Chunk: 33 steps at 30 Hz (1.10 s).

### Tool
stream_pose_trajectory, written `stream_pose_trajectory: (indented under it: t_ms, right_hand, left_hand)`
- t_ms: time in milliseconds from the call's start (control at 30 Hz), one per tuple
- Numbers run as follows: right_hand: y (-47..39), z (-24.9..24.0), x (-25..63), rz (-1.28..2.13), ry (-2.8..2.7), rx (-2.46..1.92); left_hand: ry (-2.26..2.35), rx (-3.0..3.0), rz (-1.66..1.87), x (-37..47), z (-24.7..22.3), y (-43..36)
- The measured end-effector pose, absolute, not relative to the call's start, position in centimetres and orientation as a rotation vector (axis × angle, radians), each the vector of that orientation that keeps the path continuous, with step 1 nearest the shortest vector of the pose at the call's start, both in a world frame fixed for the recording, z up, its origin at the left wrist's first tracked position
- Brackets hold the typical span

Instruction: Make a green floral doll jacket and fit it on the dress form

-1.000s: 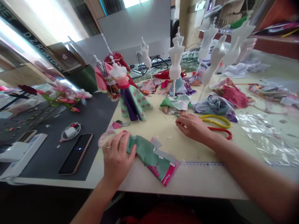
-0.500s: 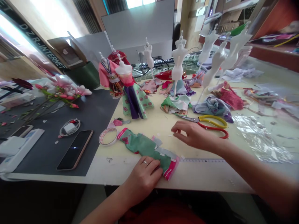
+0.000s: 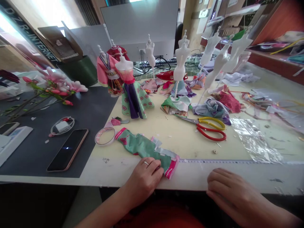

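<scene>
A small green satin garment (image 3: 144,147) with pink trimmed ends lies flat at the front of the table, white tape pieces along its upper right edge. My left hand (image 3: 147,174) rests on its lower edge, fingers curled against the cloth. At the table's front edge on the right is my right hand (image 3: 229,186), its fingers bent and pressed together; what they hold, if anything, is hidden. Scissors (image 3: 211,128) with yellow and red handles lie beyond, slightly open. A tape roll (image 3: 105,136) touches the garment's left end.
A dressed mini mannequin (image 3: 134,95) stands behind the garment, bare white ones (image 3: 182,61) further right among cloth scraps. A phone (image 3: 68,150) lies on the dark mat. Clear plastic (image 3: 256,139) lies right of the scissors; a ruler (image 3: 213,161) runs near the front.
My right hand has moved from beside the scissors down and right to the table's front edge, and its fingers have drawn together. My left hand stays on the garment.
</scene>
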State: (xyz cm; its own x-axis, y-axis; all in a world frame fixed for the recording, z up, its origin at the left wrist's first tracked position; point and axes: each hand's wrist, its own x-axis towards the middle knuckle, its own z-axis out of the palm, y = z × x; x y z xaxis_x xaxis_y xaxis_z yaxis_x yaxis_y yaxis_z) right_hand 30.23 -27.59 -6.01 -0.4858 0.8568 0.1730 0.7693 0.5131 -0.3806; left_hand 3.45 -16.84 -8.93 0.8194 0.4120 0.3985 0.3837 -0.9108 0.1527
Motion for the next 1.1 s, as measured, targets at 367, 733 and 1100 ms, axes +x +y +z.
stream_pose_trajectory:
  t_ms: [367,733,1100]
  right_hand:
    - [-25.6,-6.7,28.8,0.47,-2.137,-1.331]
    - [-25.6,-8.1,27.8,0.258,-2.091,-1.438]
    - [-25.0,-7.8,27.9,0.118,-2.274,-1.374]
  left_hand:
    - [0.698,2.894,0.661,3.9,-9.0,-16.9]
    - [0.75,2.956,0.593,7.8,-9.4,-17.6]
    - [0.658,2.756,0.574,8.8,-5.5,-13.4]
